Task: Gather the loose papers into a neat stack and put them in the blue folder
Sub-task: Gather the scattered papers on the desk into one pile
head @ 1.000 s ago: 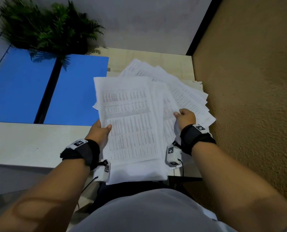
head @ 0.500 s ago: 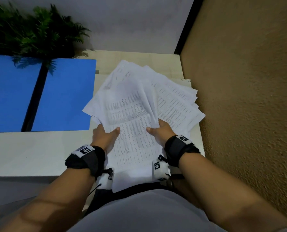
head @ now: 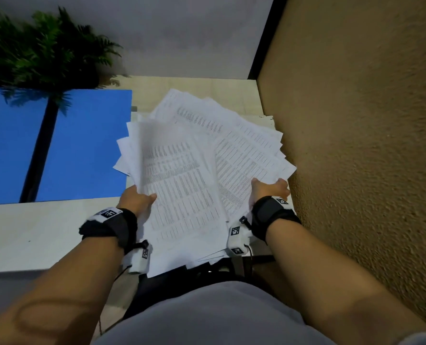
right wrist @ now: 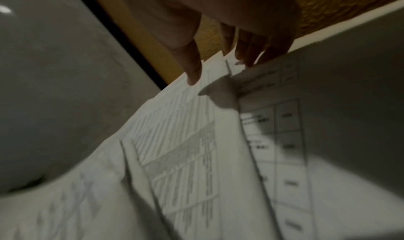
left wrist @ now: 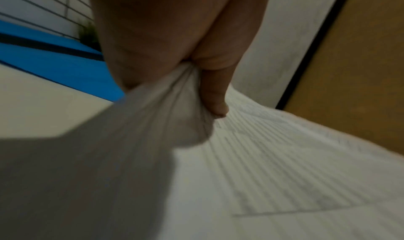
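We see the left hand [head: 136, 201] gripping the near-left edge of the top sheets of the papers [head: 182, 185], thumb on the printed face, fingers beneath. The right hand [head: 269, 189], half a second ago beside the left near the middle, now sits at the right margin of the fanned sheets, fingers [right wrist: 247, 53] extended under an edge and thumb on top, pinching lightly. The papers remain splayed on the table [head: 32, 232], just right of the open blue folder [head: 82, 145].
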{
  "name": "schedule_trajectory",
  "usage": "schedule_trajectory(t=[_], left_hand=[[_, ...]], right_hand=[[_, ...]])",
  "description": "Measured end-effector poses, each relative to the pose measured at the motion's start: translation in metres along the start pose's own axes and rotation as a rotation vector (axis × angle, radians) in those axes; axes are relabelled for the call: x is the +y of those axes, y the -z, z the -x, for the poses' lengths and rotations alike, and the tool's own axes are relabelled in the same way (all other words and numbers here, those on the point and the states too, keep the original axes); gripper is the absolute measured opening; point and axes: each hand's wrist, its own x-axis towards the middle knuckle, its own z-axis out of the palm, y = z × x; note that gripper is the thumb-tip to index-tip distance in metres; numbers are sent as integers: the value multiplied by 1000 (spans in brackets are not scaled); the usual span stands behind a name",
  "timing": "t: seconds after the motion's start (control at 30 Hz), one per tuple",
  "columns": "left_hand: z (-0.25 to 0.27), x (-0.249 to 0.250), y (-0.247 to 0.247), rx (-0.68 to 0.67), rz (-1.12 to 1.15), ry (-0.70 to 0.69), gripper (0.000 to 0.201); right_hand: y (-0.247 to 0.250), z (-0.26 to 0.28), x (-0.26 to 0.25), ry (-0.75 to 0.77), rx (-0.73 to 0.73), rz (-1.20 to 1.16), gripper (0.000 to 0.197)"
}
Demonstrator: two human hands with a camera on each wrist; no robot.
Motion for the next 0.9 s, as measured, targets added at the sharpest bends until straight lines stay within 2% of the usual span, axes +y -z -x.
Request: schedule_trajectory(t=[0.03,0.1,0.13,0.2,0.27,0.3,0.37,0.4,0.47,0.57,0.67,0.77,0.83,0.9], left_hand=[[-1,0,0,-9,-41,12,47],[-5,-4,-2,-18,-39,20,50],[-6,-6,-4,-17,-25,19,51],[-4,-8,-6,-6,-10,17,54],[-4,-11,-6,4,14,13,53],[-3,-11,-6,0,11,9,51],[-3,-11,-6,-7,1,5,48],[-3,-10,-6,-8,9,12,47],[-2,-8,-6,-10,20,17,44],[-1,-8,-6,-11,-5,7,44],[-3,-10,-7,-6,14,7,45],[-2,-9,-7,3,26,11,46],[-1,-7,-7,3,19,11,47],[-1,-7,-6,-6,22,5,47]], right_hand=[[0,-4,0,-23,-59,-90,76],[-4,-7,0,54,-118,-155,51],[-5,-5,-3,148,-95,-114,40],[-3,-1,-9,278,-44,-22,31],[-3,1,-13,320,-7,46,24],[-5,3,-14,284,-52,14,30],[-11,5,-14,120,-215,-129,49],[-16,1,-12,72,-282,-152,50],[-19,-2,-13,45,-320,-150,38],[-12,0,-23,116,-298,-66,25],[1,-2,-27,144,-293,-142,13],[18,2,-31,186,-265,-131,22],[34,5,-38,293,-187,-28,33],[54,8,-51,413,-152,93,33]])
